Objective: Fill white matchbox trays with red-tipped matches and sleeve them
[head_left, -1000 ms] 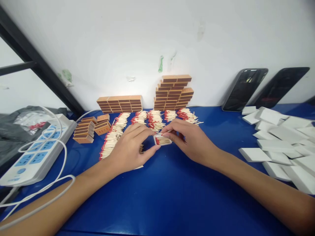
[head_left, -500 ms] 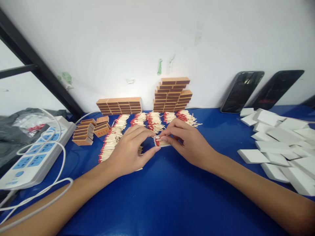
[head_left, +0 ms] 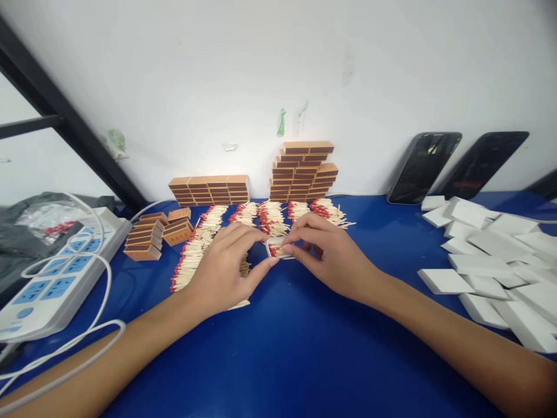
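Observation:
A small white matchbox tray (head_left: 267, 248) with red-tipped matches (head_left: 275, 250) in it sits over the blue table, between my hands. My left hand (head_left: 226, 267) has its thumb and fingertips closed about the tray's left end. From the right, my right hand (head_left: 328, 249) pinches at the matches inside the tray; its fingers cover the tray's right part. Loose matches (head_left: 189, 264) lie in a long pile beside and partly under my left hand. Behind both hands are several more heaps of matches (head_left: 272, 217).
Brown matchboxes stand in a low block (head_left: 209, 190) and a taller stack (head_left: 300, 174) against the wall, others (head_left: 143, 238) at left. White trays (head_left: 483, 261) are heaped at right, near two leaning phones (head_left: 424, 168). A power strip (head_left: 56, 278) and white cables (head_left: 108, 284) lie left.
The view has shifted slightly. The tray now looks bowed wider at its left end, and my right fingers have moved a little among the matches. My left hand keeps its hold.

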Motion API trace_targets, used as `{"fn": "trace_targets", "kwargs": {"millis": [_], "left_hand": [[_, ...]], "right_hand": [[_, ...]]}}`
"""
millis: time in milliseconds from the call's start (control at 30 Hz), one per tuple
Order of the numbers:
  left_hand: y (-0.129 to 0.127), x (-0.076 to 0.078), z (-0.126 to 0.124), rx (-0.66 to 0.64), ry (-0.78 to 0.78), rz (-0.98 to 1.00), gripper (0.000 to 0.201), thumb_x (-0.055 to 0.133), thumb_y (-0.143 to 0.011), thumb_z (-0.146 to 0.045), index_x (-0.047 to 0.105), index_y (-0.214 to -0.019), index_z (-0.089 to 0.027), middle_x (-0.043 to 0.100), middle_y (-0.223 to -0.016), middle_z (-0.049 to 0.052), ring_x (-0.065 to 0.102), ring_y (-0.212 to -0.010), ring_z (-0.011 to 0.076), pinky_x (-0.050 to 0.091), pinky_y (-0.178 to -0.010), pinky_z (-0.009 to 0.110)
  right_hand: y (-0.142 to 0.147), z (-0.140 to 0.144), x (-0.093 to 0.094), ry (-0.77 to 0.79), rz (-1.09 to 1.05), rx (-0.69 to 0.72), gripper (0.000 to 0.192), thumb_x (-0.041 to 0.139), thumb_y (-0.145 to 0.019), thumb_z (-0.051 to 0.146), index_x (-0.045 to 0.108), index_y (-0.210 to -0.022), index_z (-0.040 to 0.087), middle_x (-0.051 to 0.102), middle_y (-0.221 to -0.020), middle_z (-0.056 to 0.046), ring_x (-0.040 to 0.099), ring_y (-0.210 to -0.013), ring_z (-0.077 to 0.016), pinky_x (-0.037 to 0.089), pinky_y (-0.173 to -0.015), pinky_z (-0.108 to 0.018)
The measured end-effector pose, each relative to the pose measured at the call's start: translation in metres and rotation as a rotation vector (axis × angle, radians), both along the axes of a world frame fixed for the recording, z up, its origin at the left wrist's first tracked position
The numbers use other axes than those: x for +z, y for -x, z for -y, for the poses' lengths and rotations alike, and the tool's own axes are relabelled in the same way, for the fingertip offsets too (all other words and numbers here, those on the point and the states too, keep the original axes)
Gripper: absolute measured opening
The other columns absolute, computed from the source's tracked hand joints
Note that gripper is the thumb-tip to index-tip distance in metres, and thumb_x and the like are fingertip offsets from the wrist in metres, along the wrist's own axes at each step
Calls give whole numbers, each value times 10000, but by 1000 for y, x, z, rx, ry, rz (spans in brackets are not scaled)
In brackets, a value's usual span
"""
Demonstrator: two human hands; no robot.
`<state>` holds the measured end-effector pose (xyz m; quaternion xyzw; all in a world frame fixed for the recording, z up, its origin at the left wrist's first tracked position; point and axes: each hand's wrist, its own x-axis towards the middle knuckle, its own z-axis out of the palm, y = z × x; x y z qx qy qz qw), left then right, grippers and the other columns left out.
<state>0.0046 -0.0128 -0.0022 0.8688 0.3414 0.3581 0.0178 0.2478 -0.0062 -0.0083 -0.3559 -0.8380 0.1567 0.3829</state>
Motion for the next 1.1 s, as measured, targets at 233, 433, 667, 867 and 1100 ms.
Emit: {"fn": "trace_targets", "kwargs": {"millis": [233, 433, 667, 867, 1100], "left_hand": [[0, 0, 2, -10, 1, -26, 242, 724, -992, -322, 645, -1196, -219, 740, -1123, 82, 680, -1064, 253, 534, -980, 457], [0, 0, 4, -44, 41, -45, 213, 707, -1002, -303, 633, -1188, -230, 733, -1134, 73, 675, -1077, 245, 526, -994, 444], [3, -1, -1, 72, -34, -1, 230, 716, -999, -349, 660, -1170, -206, 744, -1120, 75, 682, -1062, 254, 536, -981, 438], [6, -2, -7, 233, -63, 28, 234, 708, -995, -391, 672, -1136, -207, 751, -1090, 57, 688, -1057, 266, 543, -939, 434], [5, -4, -8, 229, -34, 23, 229, 692, -1005, -402, 682, -1132, -212, 754, -1089, 56, 685, -1045, 262, 540, -942, 445]], "right_hand": [[-2, -1, 1, 27, 40, -53, 45, 701, -990, 209, 743, -987, 227, 622, -965, -35, 597, -812, -160, 519, -734, -315], [0, 1, -1, 70, 60, -2, 67, 669, -1021, 225, 726, -985, 227, 620, -949, -26, 589, -801, -148, 507, -730, -299], [-2, -2, 4, 14, 2, -86, 126, 628, -1042, 255, 718, -961, 220, 613, -906, -31, 563, -755, -152, 484, -680, -301], [-3, -3, -3, 138, 273, -143, 190, 696, -1000, 392, 689, -1041, 206, 651, -1041, -56, 639, -879, -203, 502, -758, -359], [0, 0, -6, 194, 334, -95, 98, 655, -1025, 274, 656, -951, 209, 643, -977, -37, 624, -838, -185, 492, -730, -329]]}}
